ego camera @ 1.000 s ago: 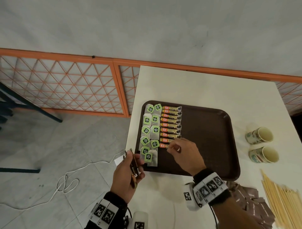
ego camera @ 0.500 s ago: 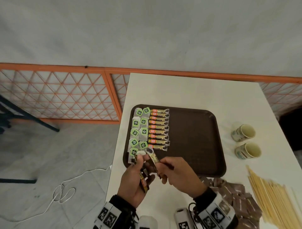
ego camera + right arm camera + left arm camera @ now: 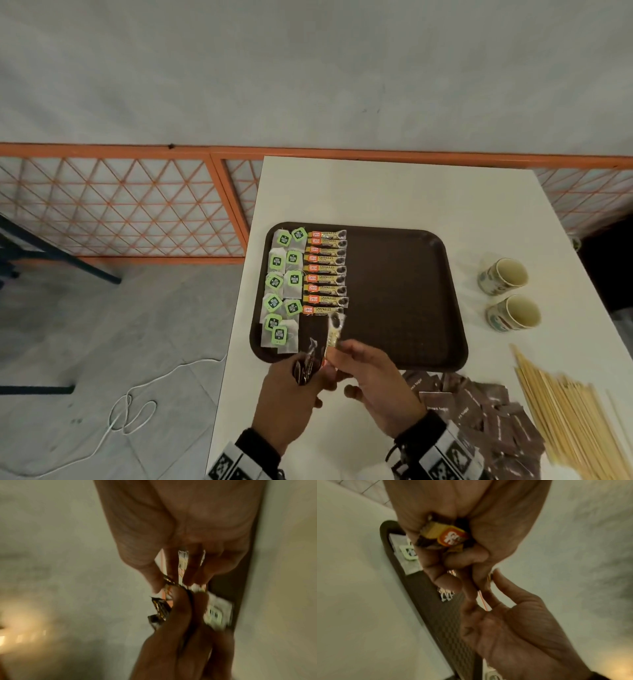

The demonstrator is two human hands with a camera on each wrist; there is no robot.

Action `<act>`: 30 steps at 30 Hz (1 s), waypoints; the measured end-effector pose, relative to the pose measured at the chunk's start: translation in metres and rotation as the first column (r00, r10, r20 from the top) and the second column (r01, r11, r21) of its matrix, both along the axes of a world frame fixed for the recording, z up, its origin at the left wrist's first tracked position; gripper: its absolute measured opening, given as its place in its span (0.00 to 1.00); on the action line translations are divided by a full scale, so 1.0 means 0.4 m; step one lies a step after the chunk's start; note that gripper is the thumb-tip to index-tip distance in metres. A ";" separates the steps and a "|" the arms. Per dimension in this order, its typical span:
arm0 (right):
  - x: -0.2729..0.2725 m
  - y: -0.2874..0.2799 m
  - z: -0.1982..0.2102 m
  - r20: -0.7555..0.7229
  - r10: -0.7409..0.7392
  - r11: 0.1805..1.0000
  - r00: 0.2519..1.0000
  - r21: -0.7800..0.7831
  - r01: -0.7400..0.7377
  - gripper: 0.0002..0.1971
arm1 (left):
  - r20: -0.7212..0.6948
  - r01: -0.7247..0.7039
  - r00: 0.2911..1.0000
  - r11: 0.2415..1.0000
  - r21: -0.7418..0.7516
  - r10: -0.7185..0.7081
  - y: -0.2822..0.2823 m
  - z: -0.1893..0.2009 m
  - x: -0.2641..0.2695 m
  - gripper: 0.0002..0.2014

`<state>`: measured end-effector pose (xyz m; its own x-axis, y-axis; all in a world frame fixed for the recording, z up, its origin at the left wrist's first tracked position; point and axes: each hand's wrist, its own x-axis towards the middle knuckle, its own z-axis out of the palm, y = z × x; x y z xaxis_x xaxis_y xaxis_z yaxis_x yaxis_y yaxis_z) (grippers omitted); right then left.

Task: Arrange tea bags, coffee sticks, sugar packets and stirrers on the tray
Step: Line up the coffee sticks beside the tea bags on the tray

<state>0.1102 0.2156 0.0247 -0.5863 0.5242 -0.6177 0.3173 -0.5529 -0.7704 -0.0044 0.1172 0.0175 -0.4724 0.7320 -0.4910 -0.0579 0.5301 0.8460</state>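
Pinching one coffee stick [image 3: 334, 330] near its lower end, the right hand [image 3: 378, 387] is holding it upright over the near left part of the tray [image 3: 404, 294] in the head view, just below the column of sticks [image 3: 325, 272] already lying flat. The left hand [image 3: 291, 394] is gripping a small bundle [image 3: 306, 365] of spare sticks beside it, over the tray's near edge. Tea bags [image 3: 282, 291] are filling the tray's left column. Sugar packets [image 3: 479, 407] and stirrers [image 3: 565, 404] are lying on the surface, right of the hands, not yet on the tray. Two cups [image 3: 507, 294] are standing right of the tray.

In the left wrist view, the left hand [image 3: 453, 520] is curling its fingers [image 3: 448, 580] round the bundle [image 3: 443, 536]. The right hand [image 3: 522, 626] is lying palm up below it, its fingertips meeting the left hand's.

In the right wrist view, blur is heavy. The right hand's [image 3: 180, 527] thumb and fingers [image 3: 171, 568] are closing on a stick end [image 3: 169, 581]; the left hand [image 3: 180, 635] is holding the bundle [image 3: 159, 609].

A stick is judged light, thin and slick, with a crinkly foil skin that bends easily. Hold is best taken near one end, between thumb and forefinger, leaving the rest free to lay flat and align with the column.
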 end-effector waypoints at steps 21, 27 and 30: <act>-0.046 0.150 -0.184 0.708 -0.069 0.639 0.703 0.572 -0.514 0.06 | -0.061 -0.064 0.997 0.986 -0.151 0.055 -0.059 -0.101 -0.188 0.11; -0.092 0.126 -0.222 0.683 0.130 0.509 0.719 0.576 -0.640 0.03 | -0.026 -0.057 0.998 0.989 -0.138 0.053 -0.056 -0.099 -0.199 0.09; -0.120 0.117 -0.229 0.657 0.096 0.495 0.748 0.620 -0.609 0.03 | -0.012 -0.062 0.998 0.989 -0.134 0.061 -0.059 -0.094 -0.206 0.09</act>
